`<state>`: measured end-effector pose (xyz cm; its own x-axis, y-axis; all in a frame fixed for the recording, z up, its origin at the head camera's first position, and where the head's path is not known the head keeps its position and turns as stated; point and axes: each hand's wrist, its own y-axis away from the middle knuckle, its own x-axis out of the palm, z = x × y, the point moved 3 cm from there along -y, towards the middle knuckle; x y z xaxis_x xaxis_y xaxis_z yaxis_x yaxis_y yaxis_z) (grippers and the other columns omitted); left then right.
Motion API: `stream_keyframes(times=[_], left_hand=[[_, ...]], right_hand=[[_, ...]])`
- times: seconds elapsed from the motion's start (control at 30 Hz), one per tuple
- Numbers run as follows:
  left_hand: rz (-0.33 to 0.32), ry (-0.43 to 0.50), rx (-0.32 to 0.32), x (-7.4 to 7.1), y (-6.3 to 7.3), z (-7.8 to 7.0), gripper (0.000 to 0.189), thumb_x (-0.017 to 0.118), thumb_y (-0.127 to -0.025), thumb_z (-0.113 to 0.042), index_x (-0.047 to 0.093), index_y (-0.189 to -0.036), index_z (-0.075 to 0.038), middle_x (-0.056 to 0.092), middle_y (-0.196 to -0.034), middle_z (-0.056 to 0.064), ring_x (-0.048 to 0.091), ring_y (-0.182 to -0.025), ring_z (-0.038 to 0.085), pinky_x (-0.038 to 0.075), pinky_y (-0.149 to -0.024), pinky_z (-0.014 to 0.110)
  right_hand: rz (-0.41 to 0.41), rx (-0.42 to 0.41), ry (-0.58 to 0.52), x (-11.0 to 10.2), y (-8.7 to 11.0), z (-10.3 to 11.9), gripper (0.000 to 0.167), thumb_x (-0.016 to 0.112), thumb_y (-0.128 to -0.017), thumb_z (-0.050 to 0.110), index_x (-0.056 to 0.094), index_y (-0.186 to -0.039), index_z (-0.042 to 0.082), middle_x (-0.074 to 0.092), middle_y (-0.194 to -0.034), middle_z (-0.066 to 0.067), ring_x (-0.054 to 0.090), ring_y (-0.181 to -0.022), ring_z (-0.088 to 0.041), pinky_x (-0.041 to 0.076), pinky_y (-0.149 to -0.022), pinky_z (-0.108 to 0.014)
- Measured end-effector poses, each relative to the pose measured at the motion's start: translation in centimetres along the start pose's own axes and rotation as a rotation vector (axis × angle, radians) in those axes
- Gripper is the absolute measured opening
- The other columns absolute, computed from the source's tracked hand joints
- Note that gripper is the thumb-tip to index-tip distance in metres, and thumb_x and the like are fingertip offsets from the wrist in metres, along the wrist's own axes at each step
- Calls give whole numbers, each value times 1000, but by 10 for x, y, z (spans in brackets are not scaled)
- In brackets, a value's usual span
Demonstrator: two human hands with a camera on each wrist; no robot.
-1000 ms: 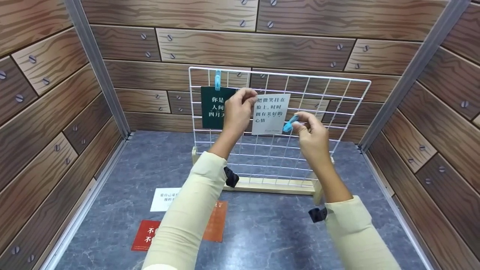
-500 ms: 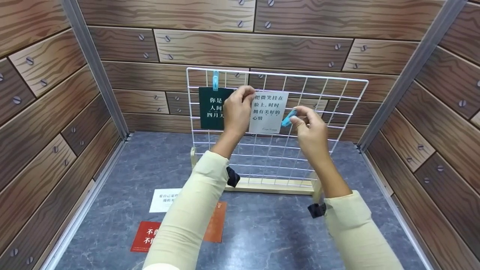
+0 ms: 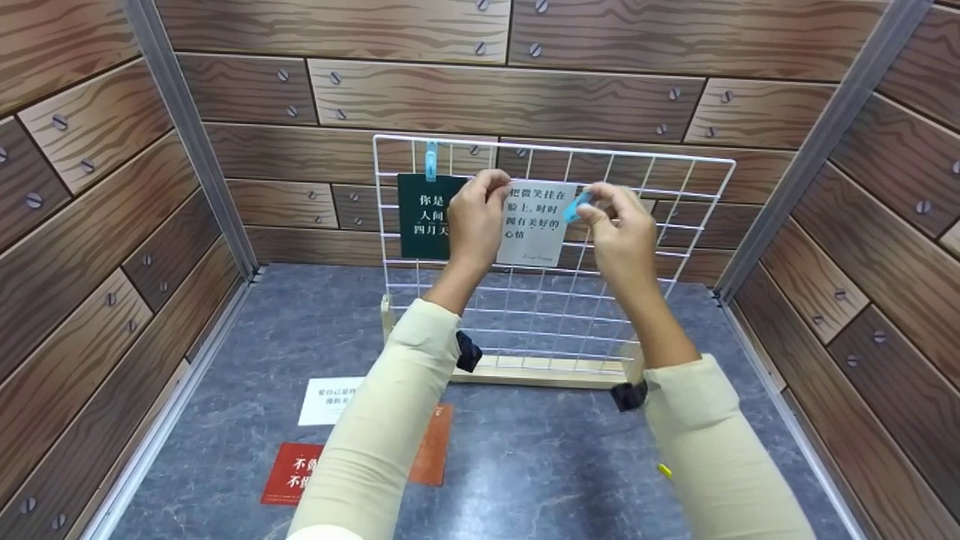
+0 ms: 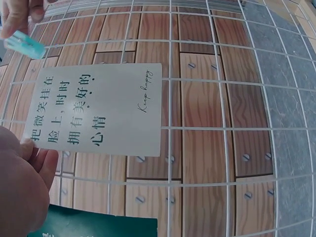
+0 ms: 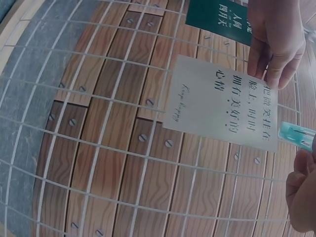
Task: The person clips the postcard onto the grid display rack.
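Note:
In the head view my left hand (image 3: 478, 221) pinches the upper left corner of a white card (image 3: 531, 236) with dark printed writing, against a white wire grid rack (image 3: 581, 322). My right hand (image 3: 626, 229) pinches a light blue clothespin (image 3: 576, 206) beside the card's upper right edge. The right wrist view shows that clothespin (image 5: 296, 134) just apart from the card (image 5: 217, 103). A dark green card (image 3: 424, 225) hangs left of the white one under another blue clothespin (image 3: 431, 161); my left hand covers its right part.
On the grey floor lie a white card (image 3: 326, 401), a red card (image 3: 289, 476) and an orange card (image 3: 431, 450), partly behind my left sleeve. A small yellow object (image 3: 664, 470) shows beside my right sleeve. The rack stands on a wooden base (image 3: 547, 373); wood-patterned walls enclose the space.
My right hand has risen with the blue clothespin from the white card's lower right side to near its top corner. The white card has shifted up slightly. The yellow object has come into view.

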<state>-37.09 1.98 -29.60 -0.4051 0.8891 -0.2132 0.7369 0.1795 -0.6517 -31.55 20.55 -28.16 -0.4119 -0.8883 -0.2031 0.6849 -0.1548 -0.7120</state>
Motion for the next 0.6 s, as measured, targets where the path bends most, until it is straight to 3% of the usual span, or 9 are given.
stream_keyframes(times=[0.23, 0.4, 0.6], left_hand=[[-6, -11, -5, 0, -1, 0, 8, 66, -97, -11, 73, -101, -9, 73, -98, 3, 65, -88, 12, 53, -77, 22], [-12, -18, 0, 0, -1, -1, 8, 66, -97, -12, 73, -101, -9, 73, -98, 3, 65, -89, 12, 53, -78, 23], [-15, -21, 2, 2, 0, -1, 8, 66, -97, -12, 73, -101, -10, 73, -97, 3, 65, -87, 13, 53, -77, 24]], right_hand=[[-67, -101, -13, 10, -19, 6, 21, 76, -85, 8, 76, -104, -1, 73, -101, -11, 58, -80, -7, 49, -73, -16], [-112, -130, -41, 18, -28, 6, 18, 77, -84, 7, 78, -100, 1, 75, -102, -11, 68, -91, -15, 55, -83, -19], [-143, -157, 25, 24, -33, 5, 18, 79, -83, 10, 79, -100, 5, 77, -102, -7, 72, -94, -19, 54, -88, -20]])
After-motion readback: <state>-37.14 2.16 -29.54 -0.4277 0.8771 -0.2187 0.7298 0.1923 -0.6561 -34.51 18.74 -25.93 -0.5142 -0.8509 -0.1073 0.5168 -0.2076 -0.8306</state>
